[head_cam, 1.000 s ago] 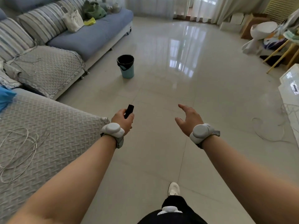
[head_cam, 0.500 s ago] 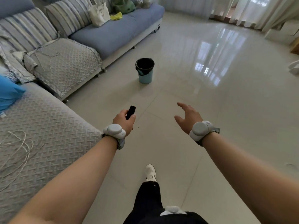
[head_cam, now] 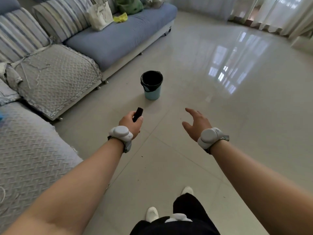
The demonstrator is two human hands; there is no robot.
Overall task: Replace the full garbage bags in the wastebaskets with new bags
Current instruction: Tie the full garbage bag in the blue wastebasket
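On open floor [head_cam: 220,119] near sofa [head_cam: 118,38]: wastebasket [head_cam: 152,94]; left hand [head_cam: 130,124] grips roll [head_cam: 138,112] (right hand [head_cam: 197,125] splayed).

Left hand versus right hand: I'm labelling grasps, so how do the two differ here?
The left hand is curled round a small black object; the right hand holds nothing. The left hand's fingers are closed, the right hand's spread and relaxed. Both wear a white wrist device and are held out short of the wastebasket.
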